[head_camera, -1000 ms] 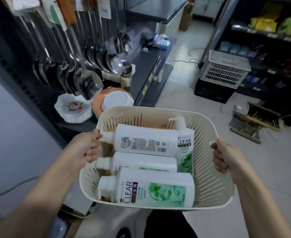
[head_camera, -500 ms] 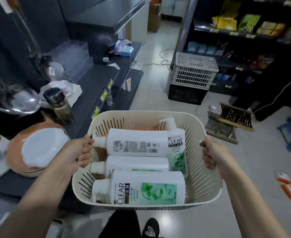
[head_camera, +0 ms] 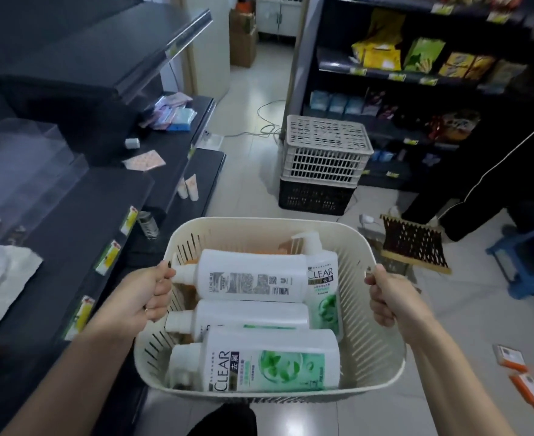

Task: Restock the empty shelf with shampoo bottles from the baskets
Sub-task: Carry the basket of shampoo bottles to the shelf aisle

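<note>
A cream slotted basket (head_camera: 382,338) is held above a shop aisle's tiled floor (head_camera: 253,184), its side rims clasped by the left hand (head_camera: 143,297) and the right hand (head_camera: 388,298), fingers closed around the edges. Four white shampoo bottles (head_camera: 272,360) are seen inside: three laid across with caps toward the left hand, one lying along the right side. Dark shelving (head_camera: 80,202) is seen just to the left; stacked crates (head_camera: 322,165) are seen well ahead.

Both forearms bare, no sleeves; left hand (head_camera: 143,294), right hand (head_camera: 391,297) ungloved; dark trousers below
</note>
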`<move>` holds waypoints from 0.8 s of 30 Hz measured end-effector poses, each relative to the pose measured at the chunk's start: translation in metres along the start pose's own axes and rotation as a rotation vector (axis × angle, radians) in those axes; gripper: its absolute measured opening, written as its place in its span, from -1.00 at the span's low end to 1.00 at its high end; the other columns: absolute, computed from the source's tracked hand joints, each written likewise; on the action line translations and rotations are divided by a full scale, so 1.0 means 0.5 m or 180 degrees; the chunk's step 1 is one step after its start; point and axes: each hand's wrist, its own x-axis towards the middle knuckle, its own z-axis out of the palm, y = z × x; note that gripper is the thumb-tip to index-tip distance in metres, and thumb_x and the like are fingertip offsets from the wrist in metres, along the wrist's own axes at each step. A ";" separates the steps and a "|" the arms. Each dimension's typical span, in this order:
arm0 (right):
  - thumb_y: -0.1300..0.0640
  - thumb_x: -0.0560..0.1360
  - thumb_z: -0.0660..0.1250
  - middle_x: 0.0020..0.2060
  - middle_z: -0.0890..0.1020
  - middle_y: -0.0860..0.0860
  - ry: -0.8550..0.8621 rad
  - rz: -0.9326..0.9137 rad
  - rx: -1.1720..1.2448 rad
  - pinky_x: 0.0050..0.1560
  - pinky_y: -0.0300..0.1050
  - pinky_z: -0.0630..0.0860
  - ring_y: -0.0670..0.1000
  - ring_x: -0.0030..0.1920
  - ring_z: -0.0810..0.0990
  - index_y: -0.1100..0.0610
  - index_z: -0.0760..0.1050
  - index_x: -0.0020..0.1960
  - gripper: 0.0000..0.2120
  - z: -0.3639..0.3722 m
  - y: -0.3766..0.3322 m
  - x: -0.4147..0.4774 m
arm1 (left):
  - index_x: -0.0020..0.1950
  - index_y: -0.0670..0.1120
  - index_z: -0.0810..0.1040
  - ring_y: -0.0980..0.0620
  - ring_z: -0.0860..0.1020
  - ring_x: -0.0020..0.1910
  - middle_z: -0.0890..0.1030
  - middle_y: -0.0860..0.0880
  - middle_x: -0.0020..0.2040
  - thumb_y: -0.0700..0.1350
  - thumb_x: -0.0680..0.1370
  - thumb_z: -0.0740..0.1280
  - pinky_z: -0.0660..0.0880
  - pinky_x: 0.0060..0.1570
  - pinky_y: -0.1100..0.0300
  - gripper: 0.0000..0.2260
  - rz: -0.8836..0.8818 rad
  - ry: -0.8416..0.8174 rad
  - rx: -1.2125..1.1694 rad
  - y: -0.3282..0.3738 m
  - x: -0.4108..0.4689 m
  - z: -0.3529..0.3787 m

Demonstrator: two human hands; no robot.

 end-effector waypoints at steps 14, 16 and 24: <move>0.01 0.69 0.04 -0.61 0.24 -0.07 0.0220 0.0032 0.0161 -0.62 -0.32 0.09 -0.09 -0.68 0.15 0.19 0.37 -0.10 -0.68 -0.066 -0.309 0.503 | -0.09 -0.13 0.37 0.16 0.16 -0.72 0.24 0.05 -0.58 -0.01 0.69 0.06 0.11 -0.70 0.42 -0.74 -0.0123 -0.0210 0.0381 0.346 0.440 0.366; 0.02 0.68 0.05 -0.60 0.25 -0.08 0.0185 0.0017 0.0108 -0.61 -0.31 0.09 -0.09 -0.67 0.15 0.18 0.38 -0.13 -0.69 -0.084 -0.357 0.581 | -0.09 -0.14 0.38 0.15 0.15 -0.70 0.23 0.04 -0.54 -0.03 0.68 0.09 0.10 -0.69 0.40 -0.75 -0.0092 -0.0162 0.0438 0.384 0.497 0.419; 0.05 0.68 0.04 -0.65 0.24 -0.07 0.0324 0.0168 0.0137 -0.62 -0.37 0.11 -0.07 -0.71 0.15 0.17 0.35 -0.15 -0.70 -0.128 -0.557 0.860 | -0.11 -0.13 0.37 0.16 0.17 -0.72 0.25 0.06 -0.60 -0.03 0.68 0.09 0.12 -0.71 0.40 -0.75 -0.0156 -0.0296 0.0373 0.567 0.714 0.622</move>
